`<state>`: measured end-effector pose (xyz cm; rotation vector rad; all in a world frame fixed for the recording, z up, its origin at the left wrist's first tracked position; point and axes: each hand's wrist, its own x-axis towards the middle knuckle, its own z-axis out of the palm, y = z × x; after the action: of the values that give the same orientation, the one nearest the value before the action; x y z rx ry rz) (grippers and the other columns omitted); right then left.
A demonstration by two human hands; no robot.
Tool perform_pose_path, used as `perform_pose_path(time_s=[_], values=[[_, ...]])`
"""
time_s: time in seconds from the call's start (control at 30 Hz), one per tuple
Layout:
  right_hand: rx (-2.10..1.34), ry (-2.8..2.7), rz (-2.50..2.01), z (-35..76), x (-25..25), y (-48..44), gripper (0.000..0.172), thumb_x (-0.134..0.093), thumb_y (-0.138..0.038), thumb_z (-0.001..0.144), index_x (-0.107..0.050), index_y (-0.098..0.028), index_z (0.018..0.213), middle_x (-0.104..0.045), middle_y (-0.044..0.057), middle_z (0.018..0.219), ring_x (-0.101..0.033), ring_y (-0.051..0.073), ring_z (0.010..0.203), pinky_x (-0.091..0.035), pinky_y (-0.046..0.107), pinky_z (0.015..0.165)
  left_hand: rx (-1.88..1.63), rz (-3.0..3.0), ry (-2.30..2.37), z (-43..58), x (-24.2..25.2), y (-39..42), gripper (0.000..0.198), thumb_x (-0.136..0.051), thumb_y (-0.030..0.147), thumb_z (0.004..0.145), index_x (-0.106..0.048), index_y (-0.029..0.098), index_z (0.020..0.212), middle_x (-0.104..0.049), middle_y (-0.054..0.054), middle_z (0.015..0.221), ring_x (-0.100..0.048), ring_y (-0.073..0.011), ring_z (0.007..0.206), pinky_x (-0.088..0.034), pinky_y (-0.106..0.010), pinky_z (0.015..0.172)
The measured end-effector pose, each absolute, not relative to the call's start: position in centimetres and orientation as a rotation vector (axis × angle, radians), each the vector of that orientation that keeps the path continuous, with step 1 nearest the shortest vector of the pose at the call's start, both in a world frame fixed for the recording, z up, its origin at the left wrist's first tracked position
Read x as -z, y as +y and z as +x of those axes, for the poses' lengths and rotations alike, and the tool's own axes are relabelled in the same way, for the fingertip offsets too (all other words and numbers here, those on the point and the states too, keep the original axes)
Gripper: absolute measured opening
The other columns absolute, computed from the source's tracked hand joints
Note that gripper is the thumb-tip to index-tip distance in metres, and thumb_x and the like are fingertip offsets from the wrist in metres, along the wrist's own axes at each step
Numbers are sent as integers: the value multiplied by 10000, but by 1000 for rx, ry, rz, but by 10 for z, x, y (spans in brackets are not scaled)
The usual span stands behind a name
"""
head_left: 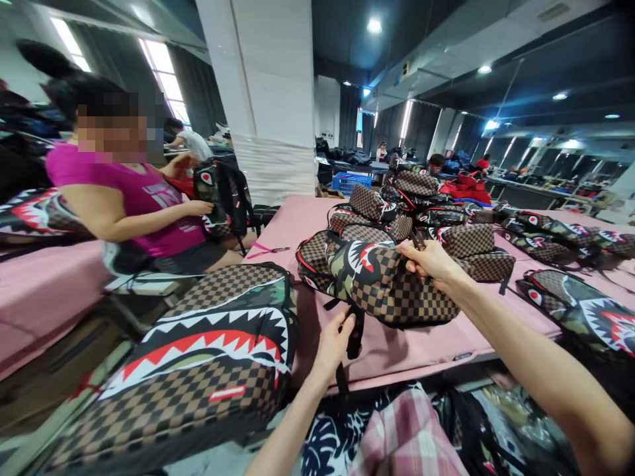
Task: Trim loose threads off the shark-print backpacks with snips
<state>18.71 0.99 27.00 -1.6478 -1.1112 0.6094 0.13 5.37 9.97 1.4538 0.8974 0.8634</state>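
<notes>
A backpack [397, 291] with a brown-black check, camouflage patches and a shark-mouth print lies tilted on the pink table in front of me. My right hand [429, 261] pinches its check fabric near the top, and a small dark thing pokes out above those fingers, too unclear to name. Lower down, my left hand [333, 342] is closed at the bag's black strap [356, 334], the thumb and fingertips against it. To the left of that hand lies a bigger shark-print backpack [213, 350], front face up, with a red-and-white label.
Several similar backpacks [476, 244] are heaped farther back on the pink table [317, 360], with another backpack [585, 304] at the right. A seated co-worker [129, 198] at the left handles a backpack [223, 198]. A white pillar [268, 99] stands behind the table, near a blue crate [352, 181].
</notes>
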Motion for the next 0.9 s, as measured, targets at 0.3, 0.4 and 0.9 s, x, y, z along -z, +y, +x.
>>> perform_pose_path(time_s=[0.3, 0.4, 0.9], values=[[-625, -1164, -1613, 156, -253, 27, 209, -592, -354, 765, -582, -147, 740, -484, -65, 388, -347, 39, 291, -249, 156, 319, -916, 2339, 1369, -10, -156, 39, 774, -519, 529, 785, -243, 167, 1411, -383, -184, 1388, -544, -339, 1076, -467, -403, 813], [-554, -1215, -1635, 135, -231, 30, 226, -601, -377, 759, -624, -165, 836, -530, -59, 419, -494, 77, 387, -362, 171, 436, -891, 2309, 1392, 8, -154, 44, 917, -516, 555, 768, -42, 152, 1442, -241, -229, 1447, -591, -348, 991, -493, -410, 715], [-273, -1133, -1452, 162, -160, -27, 319, -464, -341, 848, -619, -221, 1100, -675, -13, 704, -618, 136, 707, -449, 247, 743, -1068, 1936, 1464, -17, -72, 81, 492, -484, 379, 819, -470, 203, 1279, -641, -93, 1089, -592, -269, 993, -443, -338, 823]])
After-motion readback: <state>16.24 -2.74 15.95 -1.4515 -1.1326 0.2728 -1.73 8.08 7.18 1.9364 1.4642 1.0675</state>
